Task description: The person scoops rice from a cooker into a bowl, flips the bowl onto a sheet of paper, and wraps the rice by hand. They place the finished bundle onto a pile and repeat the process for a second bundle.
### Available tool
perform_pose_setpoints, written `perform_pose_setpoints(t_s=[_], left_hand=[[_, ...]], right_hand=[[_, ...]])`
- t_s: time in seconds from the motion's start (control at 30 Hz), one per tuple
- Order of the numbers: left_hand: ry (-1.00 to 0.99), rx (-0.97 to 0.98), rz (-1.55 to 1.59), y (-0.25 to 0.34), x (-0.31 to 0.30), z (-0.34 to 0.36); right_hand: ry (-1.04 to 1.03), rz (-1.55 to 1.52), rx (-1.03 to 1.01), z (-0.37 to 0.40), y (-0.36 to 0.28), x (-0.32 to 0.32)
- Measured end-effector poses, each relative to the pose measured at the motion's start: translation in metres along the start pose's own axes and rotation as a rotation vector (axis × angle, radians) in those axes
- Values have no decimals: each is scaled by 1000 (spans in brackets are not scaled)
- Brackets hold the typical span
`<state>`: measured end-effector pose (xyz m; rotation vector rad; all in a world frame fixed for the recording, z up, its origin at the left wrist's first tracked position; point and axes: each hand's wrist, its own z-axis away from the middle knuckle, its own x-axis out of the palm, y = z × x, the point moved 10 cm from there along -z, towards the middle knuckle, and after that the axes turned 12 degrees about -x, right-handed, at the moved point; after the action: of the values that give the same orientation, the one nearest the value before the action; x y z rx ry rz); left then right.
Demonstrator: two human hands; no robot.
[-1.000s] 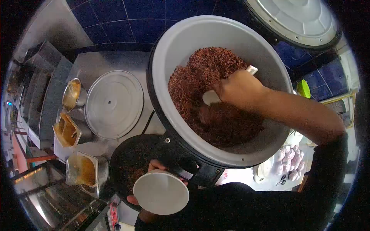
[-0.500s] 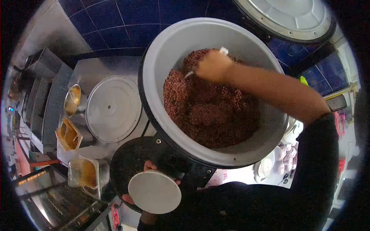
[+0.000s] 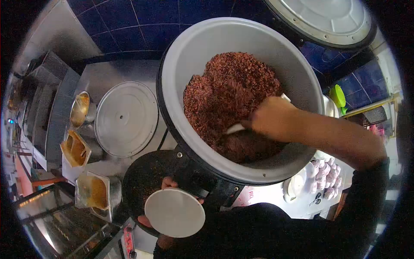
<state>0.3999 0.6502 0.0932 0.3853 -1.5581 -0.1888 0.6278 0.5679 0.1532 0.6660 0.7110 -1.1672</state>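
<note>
A large grey pot (image 3: 196, 45) of a rice cooker holds dark reddish-brown rice (image 3: 235, 80). Inside it, my right hand (image 3: 274, 120) is closed around a white rice paddle (image 3: 235, 128). The paddle's blade meets the rice in the lower part of the pot, and its handle end shows beyond my fist. Below the pot, my left hand (image 3: 169, 182) grips a white bowl (image 3: 174, 213) from beneath, fingers wrapped round its rim. The bowl's inside looks bare. Most of my left palm is hidden behind it.
Left of the cooker lie a round metal lid (image 3: 126, 118), a metal bowl (image 3: 80, 110) and metal containers with orange-brown contents (image 3: 97, 193). A black round surface (image 3: 144, 172) with crumbs sits under my left hand. The cooker's raised lid (image 3: 327, 17) stands upper right; wrapped portions (image 3: 325, 179) lie lower right.
My right hand has moved with the paddle from the upper part of the rice down and right towards the pot's near side. The left hand and bowl stay nearly in place.
</note>
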Motion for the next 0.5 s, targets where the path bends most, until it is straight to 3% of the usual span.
perform_pose_setpoints(t_s=[0.07, 0.17, 0.23, 0.3, 0.37, 0.5], left_hand=[[-248, -16, 65, 4, 30, -14], [-119, -50, -26, -4, 19, -11], [-162, 4, 45, -2, 22, -12], [-206, 50, 108, -1, 35, -16], [62, 151, 439, 2, 24, -20], [19, 81, 343, -1, 19, -13]], right_hand=[[31, -62, -1, 15, -8, 2], [-4, 80, -2, 15, 3, -9], [344, 206, 142, 11, 30, -57], [613, 285, 152, -10, 50, -92], [263, 239, 229, -66, 79, -72], [238, 89, 83, -101, 72, -59]])
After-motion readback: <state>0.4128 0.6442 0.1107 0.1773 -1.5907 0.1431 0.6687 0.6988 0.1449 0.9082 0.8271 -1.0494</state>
